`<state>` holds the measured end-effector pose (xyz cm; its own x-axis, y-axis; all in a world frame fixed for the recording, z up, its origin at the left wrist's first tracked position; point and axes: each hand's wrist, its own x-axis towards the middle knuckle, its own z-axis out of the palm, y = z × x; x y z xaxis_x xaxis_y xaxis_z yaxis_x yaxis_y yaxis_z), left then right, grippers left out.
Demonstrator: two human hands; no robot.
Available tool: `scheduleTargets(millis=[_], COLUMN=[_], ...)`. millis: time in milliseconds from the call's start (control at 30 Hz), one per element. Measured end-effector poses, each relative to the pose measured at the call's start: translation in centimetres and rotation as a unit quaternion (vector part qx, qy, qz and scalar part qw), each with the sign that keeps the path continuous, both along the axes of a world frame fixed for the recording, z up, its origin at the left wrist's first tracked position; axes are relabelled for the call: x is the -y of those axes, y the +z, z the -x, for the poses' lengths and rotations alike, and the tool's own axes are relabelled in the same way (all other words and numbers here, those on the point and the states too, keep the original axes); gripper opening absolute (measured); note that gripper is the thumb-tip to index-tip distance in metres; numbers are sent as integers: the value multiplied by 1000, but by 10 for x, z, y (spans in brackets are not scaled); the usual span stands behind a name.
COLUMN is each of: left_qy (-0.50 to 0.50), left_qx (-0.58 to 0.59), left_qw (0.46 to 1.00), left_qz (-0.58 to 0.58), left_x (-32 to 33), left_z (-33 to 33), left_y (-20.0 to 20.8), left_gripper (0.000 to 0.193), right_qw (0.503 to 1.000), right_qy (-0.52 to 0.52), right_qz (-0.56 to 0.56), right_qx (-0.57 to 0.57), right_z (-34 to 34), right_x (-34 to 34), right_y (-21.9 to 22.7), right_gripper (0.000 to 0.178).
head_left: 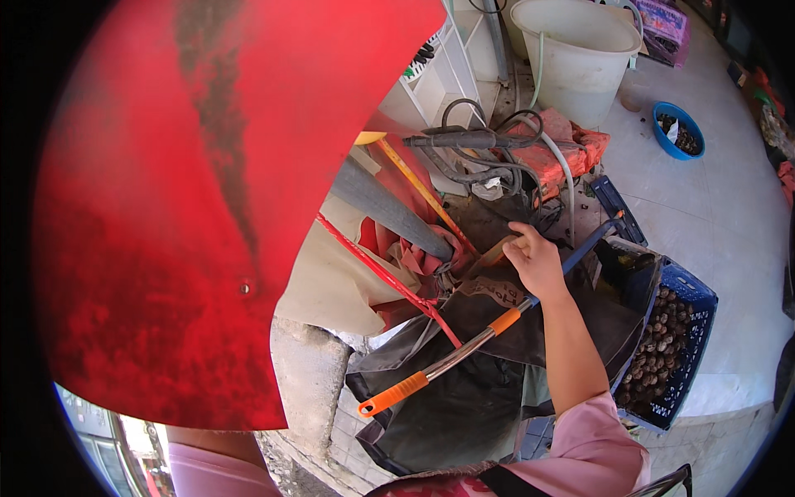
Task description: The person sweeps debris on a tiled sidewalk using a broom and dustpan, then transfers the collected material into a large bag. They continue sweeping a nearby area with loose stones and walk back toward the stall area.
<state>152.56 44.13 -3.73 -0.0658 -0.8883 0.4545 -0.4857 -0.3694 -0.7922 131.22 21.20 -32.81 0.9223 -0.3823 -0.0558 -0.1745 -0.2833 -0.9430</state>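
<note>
A large red sheet with dark smears (149, 232) fills the left side, close to me. My left forearm runs up behind its lower edge, so my left hand is hidden. My right hand (534, 258) reaches forward with loosely bent fingers set apart, and I see nothing held in it. Beneath the forearm lies a pole with orange grips and a steel middle (451, 360). Below the hand is dark grey cloth or bag material (472, 406). A thin red rod (385, 277) and a thick grey pipe (389, 207) slant down left of the hand.
To the right, a blue crate (700, 331) holds many small round brown things. Further off stand a white bucket (571, 70) and a blue basin (660, 124) with dark contents. Black hoses (464, 141) tangle beside a red plastic bag (571, 153). A rough concrete edge (310, 373) is near left.
</note>
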Motion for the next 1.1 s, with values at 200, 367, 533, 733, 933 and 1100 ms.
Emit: scheduleTargets(millis=[200,367,533,733,933,1100], left_qy=[-36,-106,-126,-76,-84,-118], left_qx=[50,66,139,172,100,47], left_qw=[998,992,979,968,984,987], left_qz=[-32,-32,-78,-166,-123,-98], left_x=[1,23,12,-6,-7,6], left_z=[4,-1,-7,-23,-10,-18], left_y=[8,-2,-10,17,2,-11], left_gripper=[20,19,18,22,24,26], right_qw=[976,981,988,987,998,998], right_qy=[167,14,125,59,39,44], right_qz=[133,178,42,143,50,47], right_qx=[34,77,-84,-39,13,13], right_z=[-239,-333,-316,-303,-334,-343], right_x=[-73,-94,-108,-109,-114,-102], right_y=[-48,-119,-140,-169,-167,-163], right_gripper=[66,84,84,83,89,70])
